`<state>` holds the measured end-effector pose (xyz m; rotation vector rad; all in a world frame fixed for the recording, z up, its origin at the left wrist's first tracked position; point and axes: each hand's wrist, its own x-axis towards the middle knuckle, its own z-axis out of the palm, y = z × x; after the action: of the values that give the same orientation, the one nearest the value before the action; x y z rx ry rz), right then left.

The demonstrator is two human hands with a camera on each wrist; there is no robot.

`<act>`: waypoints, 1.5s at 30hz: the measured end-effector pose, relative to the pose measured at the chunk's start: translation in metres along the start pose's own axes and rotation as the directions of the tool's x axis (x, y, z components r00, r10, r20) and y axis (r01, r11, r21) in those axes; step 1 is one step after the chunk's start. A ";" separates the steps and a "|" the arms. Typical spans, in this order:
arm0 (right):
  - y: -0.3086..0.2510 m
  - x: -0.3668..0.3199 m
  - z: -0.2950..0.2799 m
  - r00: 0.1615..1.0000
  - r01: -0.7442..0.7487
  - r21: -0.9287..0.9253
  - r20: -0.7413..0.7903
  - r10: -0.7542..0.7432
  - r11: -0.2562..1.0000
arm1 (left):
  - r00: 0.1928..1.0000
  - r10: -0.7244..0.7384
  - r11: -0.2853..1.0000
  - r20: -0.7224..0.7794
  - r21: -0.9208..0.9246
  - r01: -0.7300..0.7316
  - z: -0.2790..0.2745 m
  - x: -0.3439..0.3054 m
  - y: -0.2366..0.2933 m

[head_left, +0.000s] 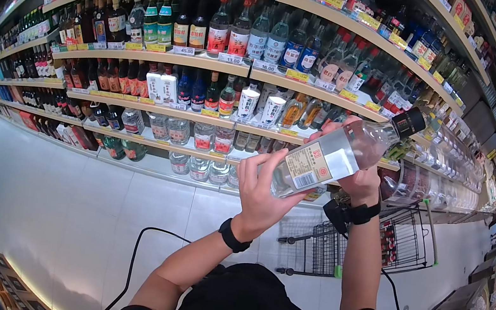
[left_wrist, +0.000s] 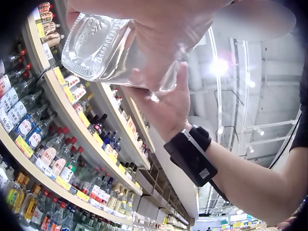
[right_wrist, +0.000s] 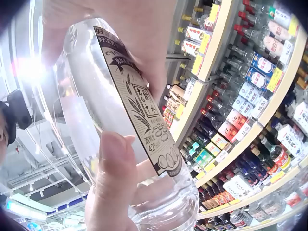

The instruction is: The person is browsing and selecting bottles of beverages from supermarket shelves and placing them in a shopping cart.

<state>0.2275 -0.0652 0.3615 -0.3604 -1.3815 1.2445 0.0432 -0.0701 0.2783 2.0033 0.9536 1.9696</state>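
Note:
A clear glass liquor bottle [head_left: 324, 157] with a dark cap [head_left: 408, 121] is tilted in front of the shelves, its neck up to the right. My left hand [head_left: 266, 186] grips it near the base, the thumb lying along the glass. Around the upper body, below the neck, my right hand [head_left: 360, 179] holds it, partly hidden behind the glass. A cream back label with a barcode [head_left: 305, 180] faces the head camera. The right wrist view shows the front label [right_wrist: 139, 101], with wheat ears drawn on it. In the left wrist view the embossed bottle base [left_wrist: 91, 45] shows.
Curved shelves [head_left: 161, 52] full of bottles and price tags rise ahead. A wire shopping cart [head_left: 320, 249] stands on the pale floor [head_left: 81, 200] at the right, below my right forearm. A black cable [head_left: 134, 260] loops beside my body. Clear bins [head_left: 437, 177] line the right side.

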 end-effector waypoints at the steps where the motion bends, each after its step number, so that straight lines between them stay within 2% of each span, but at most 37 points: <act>1: -0.002 -0.001 0.000 1.000 -0.006 -0.010 -0.001 0.006 1.000 | 1.000 0.004 1.000 0.006 0.005 -0.004 0.001 -0.001 0.000; 6: 0.004 -0.001 -0.024 0.994 0.030 0.069 0.099 -0.036 0.997 | 0.998 -0.021 0.998 0.053 0.063 0.018 0.008 -0.004 0.006; 9: 0.006 -0.006 -0.042 0.995 -0.012 -0.097 -0.096 0.003 0.995 | 0.968 -0.145 0.978 0.202 -0.115 0.171 0.017 -0.001 -0.001; 10: -0.007 -0.005 -0.033 0.976 -0.178 0.014 -0.122 0.178 0.984 | 0.910 -0.249 0.875 0.330 -0.326 0.358 0.020 0.000 -0.005; 11: -0.012 -0.001 -0.027 0.992 -0.123 0.007 -0.033 0.123 0.992 | 0.824 -0.307 0.690 0.477 -0.484 0.537 0.024 0.000 -0.009; 12: -0.012 0.002 -0.036 0.992 -0.120 -0.012 -0.051 0.119 0.993 | 0.718 -0.311 0.444 0.622 -0.573 0.689 0.030 0.000 -0.014; 15: -0.013 0.005 -0.065 0.983 -0.182 -0.071 -0.035 0.180 0.981 | 0.605 -0.175 0.069 0.776 -0.604 0.794 0.057 -0.013 -0.033; 16: -0.017 0.005 -0.069 0.975 -0.220 -0.141 -0.048 0.215 0.965 | 0.578 -0.190 0.131 0.794 -0.563 0.816 0.060 -0.011 -0.022; 17: -0.023 0.004 -0.069 0.967 -0.256 -0.210 -0.062 0.248 0.944 | 0.534 -0.170 0.020 0.828 -0.539 0.842 0.066 -0.012 -0.021; 19: -0.026 0.004 -0.066 0.974 -0.223 -0.093 -0.050 0.219 0.970 | 0.454 -0.110 -0.200 0.884 -0.467 0.861 0.077 -0.009 -0.012; 20: -0.029 0.003 -0.071 0.975 -0.221 -0.074 -0.041 0.218 0.972 | 0.470 -0.268 -0.120 0.841 -0.513 0.850 0.086 -0.008 0.001; 24: -0.042 -0.005 -0.095 0.976 -0.217 -0.058 -0.021 0.216 0.974 | 0.456 -0.177 -0.079 0.872 -0.475 0.877 0.108 -0.011 0.004; 28: -0.050 -0.019 -0.126 0.977 -0.212 -0.096 -0.038 0.210 0.972 | 0.413 -0.168 -0.155 0.895 -0.438 0.886 0.130 -0.013 0.024; 31: -0.061 -0.032 -0.138 0.966 -0.234 -0.160 -0.151 0.211 0.959 | 0.407 -0.132 -0.169 0.904 -0.425 0.889 0.150 -0.015 0.035; 34: -0.056 -0.050 -0.175 0.966 -0.229 -0.106 -0.145 0.213 0.968 | 0.417 -0.112 -0.131 0.902 -0.430 0.894 0.171 -0.023 0.046; 37: -0.061 -0.068 -0.198 0.966 -0.228 -0.030 -0.133 0.222 0.973 | 0.423 -0.146 -0.024 0.894 -0.430 0.902 0.192 -0.038 0.052; 39: -0.065 -0.077 -0.206 0.976 -0.194 -0.048 -0.109 0.188 0.980 | 0.430 -0.148 0.044 0.891 -0.428 0.903 0.204 -0.049 0.054; 41: -0.068 -0.084 -0.211 0.971 -0.180 -0.084 -0.173 0.164 0.980 | 0.440 -0.124 0.091 0.889 -0.432 0.897 0.211 -0.058 0.056; 44: -0.067 -0.091 -0.211 0.966 -0.136 -0.118 -0.237 0.105 0.984 | 0.424 -0.179 0.037 0.888 -0.424 0.905 0.219 -0.067 0.066; 45: -0.065 -0.094 -0.211 0.964 -0.132 -0.136 -0.250 0.095 0.982 | 0.436 -0.227 0.075 0.871 -0.431 0.899 0.221 -0.072 0.064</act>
<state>0.4625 -0.0704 0.3116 -0.6847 -1.2609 1.1479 0.2781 -0.0917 0.2286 1.0122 0.2574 0.7656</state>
